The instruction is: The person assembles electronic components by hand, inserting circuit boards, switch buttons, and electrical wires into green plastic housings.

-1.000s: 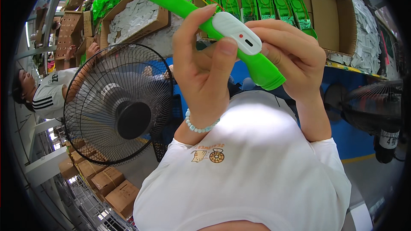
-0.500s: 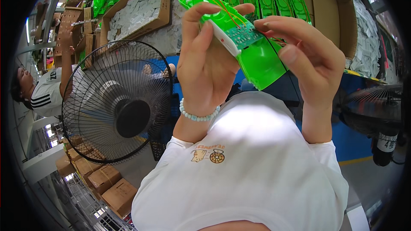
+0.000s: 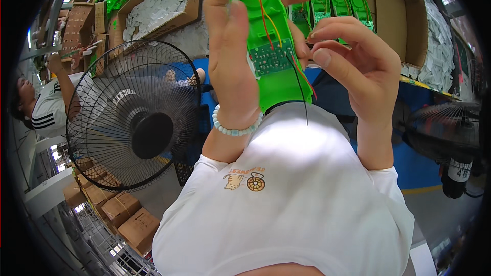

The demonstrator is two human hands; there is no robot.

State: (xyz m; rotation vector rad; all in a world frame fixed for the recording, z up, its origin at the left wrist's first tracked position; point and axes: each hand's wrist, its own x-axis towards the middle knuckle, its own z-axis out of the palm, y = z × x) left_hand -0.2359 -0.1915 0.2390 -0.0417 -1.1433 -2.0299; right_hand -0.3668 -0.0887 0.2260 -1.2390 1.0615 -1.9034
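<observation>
A round black wire-caged standing fan (image 3: 134, 117) stood at the left, with a long brown cardboard tray of green parts (image 3: 394, 15) behind the raised hands. Both forearms rose steeply from the white-sleeved shoulders. The left hand (image 3: 232, 66), a pale bead bracelet (image 3: 235, 127) at its wrist, had its grip closed around the long bright green plastic housing (image 3: 273, 41), thumb on the near side and fingers wrapped behind, holding it upright between the two hands. The right hand (image 3: 358, 66) curled its fingers toward the housing's right edge, fingertips pinched near the small green circuit board (image 3: 271, 60) and its thin red and yellow wires (image 3: 266, 15).
</observation>
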